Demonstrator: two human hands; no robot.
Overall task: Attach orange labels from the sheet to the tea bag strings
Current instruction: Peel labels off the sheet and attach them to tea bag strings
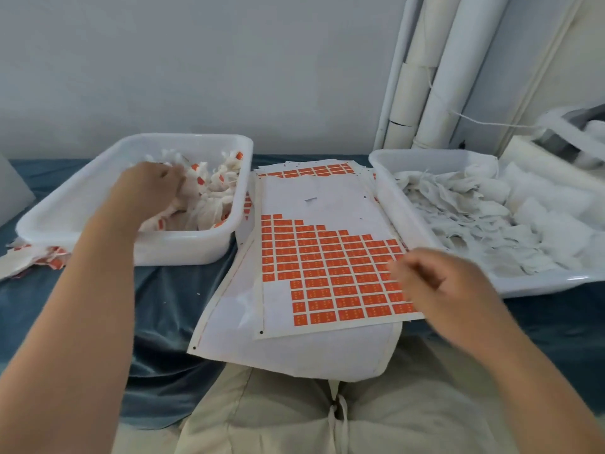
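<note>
Item 1: beige trousers point(294, 404), nearest, with a blue cloth point(170, 306) over the surface beyond.
Item 2: right hand point(438, 283), blurred, fingers loosely bent above the right edge of the label sheet point(294, 198). Whether it holds anything cannot be told.
Item 3: orange labels point(327, 267), filling the near half of that sheet in rows; the far half is stripped bare.
Item 4: 2 white trays flank the sheet. The left tray point(183, 250) holds labelled tea bags point(212, 188), and the left hand point(150, 185) is sunk among them, fingertips hidden, grip not readable. The right tray point(540, 283) holds plain tea bags point(458, 217).
Item 5: spilled tea bags point(32, 260), just outside the left tray.
Item 6: more label sheets point(311, 170) behind.
Item 7: white pipes point(442, 77), upright against the wall.
</note>
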